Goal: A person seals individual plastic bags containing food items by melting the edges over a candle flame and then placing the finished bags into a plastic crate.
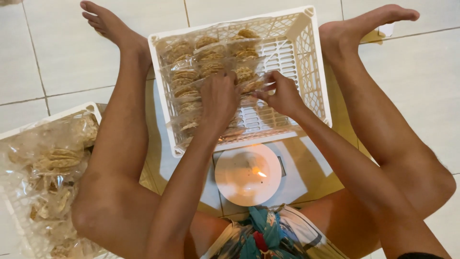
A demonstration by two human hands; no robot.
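Both hands are working inside the white plastic crate (306, 62). The left hand (218, 98) is pressing down, fingers curled, on clear cracker packets (191, 76); the right hand (282, 93) is pinching one packet's (254, 86) edge. The packets, holding round tan crackers, are lying stacked along the crate's left wall.

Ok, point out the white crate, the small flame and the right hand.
White crate (314, 72), head view: on its bare right side wall.
Flame (261, 174), head view: on the lit tip over the white dish.
Right hand (282, 93), head view: on the back of the hand, fingers pinching a clear packet.
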